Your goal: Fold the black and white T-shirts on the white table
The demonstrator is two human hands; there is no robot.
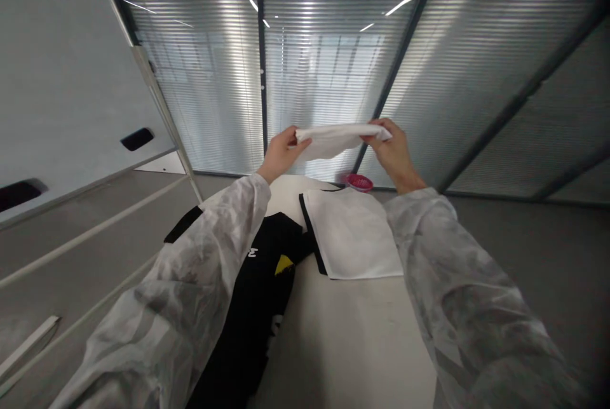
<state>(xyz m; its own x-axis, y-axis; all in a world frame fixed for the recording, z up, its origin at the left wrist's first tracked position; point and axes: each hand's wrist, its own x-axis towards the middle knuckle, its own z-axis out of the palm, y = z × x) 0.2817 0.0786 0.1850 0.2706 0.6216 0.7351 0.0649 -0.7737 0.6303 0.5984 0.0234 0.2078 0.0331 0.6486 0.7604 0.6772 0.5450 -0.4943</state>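
Container: one small pink basket (359, 183), seen by the far edge of the white table (362, 339); can't tell if it sits on the tabletop. Contents too small to ID.

Item in hand: white cloth (331, 142), held up in front of you, above the far end of the table and apart from it. Plain white, top edge approx. straight and roughly level, lower edge sagging unevenly, w/ soft creases.

Grip: your L hand (282, 154) is pinched on the cloth's L end, thumb in front; your R hand (391, 152) is pinched on its R end. Cloth spans the gap btwn them.

Below, on the table: flat white piece (352, 234) w/ black material showing along its L side. Left of it, black garment (252, 307) w/ yellow patch & white lettering, partly hidden by your L sleeve (190, 288).
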